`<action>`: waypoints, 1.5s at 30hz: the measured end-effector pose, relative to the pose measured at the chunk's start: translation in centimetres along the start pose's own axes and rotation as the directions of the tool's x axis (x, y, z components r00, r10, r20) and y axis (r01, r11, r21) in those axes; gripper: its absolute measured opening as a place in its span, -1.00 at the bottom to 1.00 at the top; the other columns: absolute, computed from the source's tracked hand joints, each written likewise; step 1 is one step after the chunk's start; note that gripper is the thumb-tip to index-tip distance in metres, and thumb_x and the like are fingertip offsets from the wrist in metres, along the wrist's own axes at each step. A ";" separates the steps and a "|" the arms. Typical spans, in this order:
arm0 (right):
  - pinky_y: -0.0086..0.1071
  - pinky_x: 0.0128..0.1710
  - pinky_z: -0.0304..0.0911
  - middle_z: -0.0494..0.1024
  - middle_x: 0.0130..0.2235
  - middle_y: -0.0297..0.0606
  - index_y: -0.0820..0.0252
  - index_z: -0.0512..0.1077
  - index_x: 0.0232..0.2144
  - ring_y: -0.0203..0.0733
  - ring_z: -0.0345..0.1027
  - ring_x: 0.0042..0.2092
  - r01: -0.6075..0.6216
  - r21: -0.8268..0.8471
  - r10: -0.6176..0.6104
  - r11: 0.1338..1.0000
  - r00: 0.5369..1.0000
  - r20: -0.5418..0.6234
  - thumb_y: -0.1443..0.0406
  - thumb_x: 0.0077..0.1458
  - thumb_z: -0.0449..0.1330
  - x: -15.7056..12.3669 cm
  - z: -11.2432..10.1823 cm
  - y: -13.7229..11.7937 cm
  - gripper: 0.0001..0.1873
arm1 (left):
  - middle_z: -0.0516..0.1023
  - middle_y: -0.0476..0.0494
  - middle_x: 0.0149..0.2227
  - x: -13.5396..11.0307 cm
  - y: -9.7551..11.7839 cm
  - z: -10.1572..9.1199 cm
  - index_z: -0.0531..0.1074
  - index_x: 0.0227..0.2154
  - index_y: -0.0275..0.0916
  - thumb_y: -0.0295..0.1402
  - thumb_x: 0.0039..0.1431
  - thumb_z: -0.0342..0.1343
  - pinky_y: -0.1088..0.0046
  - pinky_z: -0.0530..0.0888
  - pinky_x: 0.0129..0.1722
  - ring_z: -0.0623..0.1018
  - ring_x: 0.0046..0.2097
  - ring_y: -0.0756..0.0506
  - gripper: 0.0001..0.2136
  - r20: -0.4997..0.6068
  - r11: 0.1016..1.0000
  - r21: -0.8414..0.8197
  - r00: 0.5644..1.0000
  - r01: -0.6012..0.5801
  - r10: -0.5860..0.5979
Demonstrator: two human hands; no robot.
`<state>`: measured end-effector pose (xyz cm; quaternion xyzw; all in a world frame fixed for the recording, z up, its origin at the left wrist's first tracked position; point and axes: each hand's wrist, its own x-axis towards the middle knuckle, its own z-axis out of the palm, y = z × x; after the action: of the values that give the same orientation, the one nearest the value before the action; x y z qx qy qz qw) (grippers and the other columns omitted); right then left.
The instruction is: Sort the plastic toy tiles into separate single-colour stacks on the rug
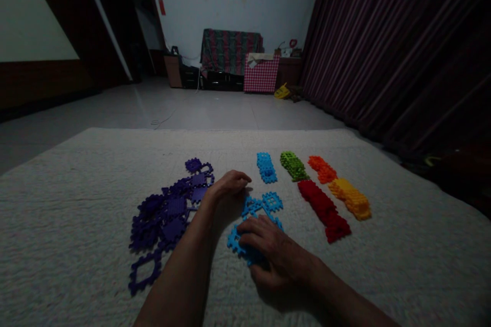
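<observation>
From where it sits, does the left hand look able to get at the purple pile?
Probably yes: the left hand rests on the mat right beside the purple pile, and nothing lies between them. The right hand is on the blue pieces, clear of that path.

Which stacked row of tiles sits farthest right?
The yellow row, at the right end, beside the red row and just in front of the orange row.

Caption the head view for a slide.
Right hand on loose light-blue plastic interlocking tiles; left hand beside a purple tile pile on the white mat.
</observation>
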<state>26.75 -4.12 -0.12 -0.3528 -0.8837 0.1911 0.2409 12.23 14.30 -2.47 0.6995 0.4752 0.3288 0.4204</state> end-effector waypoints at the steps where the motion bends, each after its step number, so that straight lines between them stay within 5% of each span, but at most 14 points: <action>1: -0.02 0.17 0.13 0.44 0.09 -0.12 0.12 0.38 -0.05 0.01 0.28 0.11 0.032 -0.009 -0.032 0.999 0.999 -0.018 0.36 -0.11 0.21 -0.1 -0.1 0.4 -0.52 | 0.62 -0.11 -0.48 0.0 -0.1 0.2 0.64 -0.41 -0.21 -0.48 -0.04 0.13 0.50 0.54 -0.32 0.59 -0.39 -0.07 -0.82 -0.029 0.999 0.029 0.999 -0.036 0.037; 3: -0.07 0.11 0.20 0.46 0.07 -0.09 0.13 0.39 -0.04 0.00 0.31 0.09 0.023 -0.058 -0.030 0.998 0.993 -0.118 0.30 -0.02 0.22 0.0 -0.4 1.6 -0.57 | 0.67 -0.15 -0.28 0.1 -0.4 0.6 0.64 -0.28 -0.21 -0.48 0.05 0.06 0.47 0.53 -0.15 0.61 -0.22 -0.08 -0.73 -0.080 0.995 0.079 0.995 -0.055 0.062; 5: -0.14 0.06 0.24 0.48 0.02 -0.08 0.15 0.40 -0.04 -0.04 0.34 0.05 -0.142 -0.127 0.102 0.982 0.955 -0.278 0.33 0.09 0.14 0.1 -0.7 3.2 -0.66 | 0.66 -0.17 -0.17 0.2 -0.6 1.0 0.62 -0.19 -0.24 -0.51 0.09 0.00 0.45 0.52 -0.09 0.61 -0.15 -0.08 -0.68 -0.190 0.995 0.090 0.980 -0.047 0.063; 9: -0.20 -0.09 0.29 0.49 -0.14 -0.05 0.20 0.44 -0.15 -0.01 0.38 -0.10 -0.640 -0.202 0.494 0.741 0.724 -0.481 0.27 0.12 0.14 0.5 -1.7 6.3 -0.76 | 0.68 -0.18 -0.19 0.4 -0.8 1.4 0.63 -0.17 -0.26 -0.54 0.09 -0.01 0.41 0.49 -0.01 0.63 -0.13 -0.12 -0.66 -0.253 0.985 0.171 0.965 -0.023 0.066; 12: -0.26 -0.22 0.26 0.48 -0.25 -0.10 0.19 0.47 -0.29 -0.04 0.39 -0.22 -0.767 -0.266 0.630 0.583 0.635 -0.448 0.15 0.09 0.20 0.9 -2.0 7.8 -0.77 | 0.68 -0.19 -0.19 0.7 -1.0 1.5 0.63 -0.16 -0.25 -0.54 0.11 0.00 0.39 0.49 -0.01 0.63 -0.13 -0.13 -0.66 -0.282 0.978 0.206 0.957 -0.001 0.061; 19: -0.33 -0.22 0.23 0.54 -0.24 -0.17 0.17 0.50 -0.24 -0.11 0.40 -0.21 -0.693 -0.235 0.580 0.682 0.708 -0.403 0.25 0.05 0.21 2.1 -1.7 9.8 -0.79 | 0.68 -0.16 -0.15 1.4 -1.2 1.5 0.61 -0.13 -0.24 -0.53 0.13 0.01 0.47 0.47 -0.01 0.63 -0.10 -0.10 -0.66 -0.298 0.964 0.259 0.954 0.051 0.029; 23: -0.28 -0.13 0.27 0.53 -0.17 -0.13 0.20 0.48 -0.14 -0.09 0.40 -0.16 -0.630 -0.181 0.485 0.756 0.723 -0.493 0.29 0.09 0.17 2.2 -1.5 10.3 -0.73 | 0.68 -0.16 -0.17 1.6 -1.2 1.5 0.61 -0.13 -0.25 -0.52 0.13 0.01 0.47 0.48 -0.04 0.63 -0.13 -0.10 -0.66 -0.306 0.968 0.239 0.952 0.069 0.008; 26: -0.23 -0.02 0.25 0.52 -0.11 -0.12 0.19 0.47 -0.13 -0.06 0.37 -0.05 -0.453 -0.184 0.318 0.872 0.811 -0.491 0.36 0.10 0.13 2.5 -1.2 9.3 -0.74 | 0.68 -0.17 -0.22 1.7 -1.4 1.6 0.60 -0.11 -0.28 -0.52 0.14 -0.02 0.47 0.49 -0.07 0.63 -0.17 -0.10 -0.65 -0.320 0.975 0.213 0.948 0.067 0.005; 30: -0.10 0.04 0.20 0.56 -0.13 -0.16 0.17 0.47 -0.13 -0.01 0.37 -0.03 -0.300 -0.220 0.237 0.928 0.933 -0.272 0.30 0.09 0.20 3.7 0.0 6.7 -0.74 | 0.68 -0.17 -0.27 1.8 -1.7 1.8 0.60 -0.11 -0.29 -0.51 0.15 -0.02 0.44 0.49 -0.08 0.63 -0.19 -0.11 -0.66 -0.343 0.977 0.207 0.939 0.057 0.018; 35: -0.16 -0.01 0.27 0.55 -0.11 -0.10 0.21 0.46 -0.08 -0.05 0.39 -0.05 -0.311 -0.111 0.275 0.944 0.926 -0.260 0.27 0.13 0.18 4.5 0.6 6.0 -0.70 | 0.68 -0.18 -0.27 1.7 -1.6 1.8 0.61 -0.13 -0.29 -0.51 0.15 -0.04 0.45 0.49 -0.09 0.63 -0.21 -0.11 -0.65 -0.345 0.974 0.219 0.938 0.052 0.027; 39: -0.25 -0.08 0.32 0.57 -0.19 -0.17 0.19 0.51 -0.20 -0.14 0.44 -0.13 -0.343 0.065 0.337 0.937 0.839 -0.426 0.30 0.17 0.10 3.6 -1.7 7.3 -0.78 | 0.68 -0.19 -0.24 1.6 -1.2 1.7 0.61 -0.12 -0.30 -0.51 0.15 -0.03 0.47 0.47 -0.08 0.63 -0.18 -0.11 -0.65 -0.344 0.967 0.242 0.939 0.073 0.016; 43: -0.33 -0.22 0.32 0.58 -0.29 -0.26 0.13 0.53 -0.29 -0.18 0.45 -0.25 -0.429 0.102 0.438 0.898 0.844 -0.310 0.31 0.11 0.12 2.6 -4.2 8.1 -0.81 | 0.68 -0.19 -0.22 1.5 -0.9 1.6 0.61 -0.11 -0.31 -0.52 0.14 -0.02 0.48 0.47 -0.07 0.64 -0.18 -0.10 -0.65 -0.336 0.966 0.245 0.942 0.086 0.001; 45: -0.34 -0.23 0.30 0.58 -0.25 -0.20 0.15 0.54 -0.24 -0.16 0.44 -0.23 -0.527 0.030 0.512 0.849 0.809 -0.290 0.31 0.10 0.12 2.1 -4.7 8.3 -0.79 | 0.68 -0.18 -0.21 1.5 -0.8 1.6 0.61 -0.12 -0.31 -0.53 0.13 -0.01 0.49 0.47 -0.07 0.64 -0.17 -0.09 -0.65 -0.336 0.963 0.252 0.942 0.090 0.000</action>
<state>32.42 3.77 0.10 -0.6108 -0.7137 0.1733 0.2958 13.77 15.44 -3.78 0.6723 0.5951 0.3662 0.2445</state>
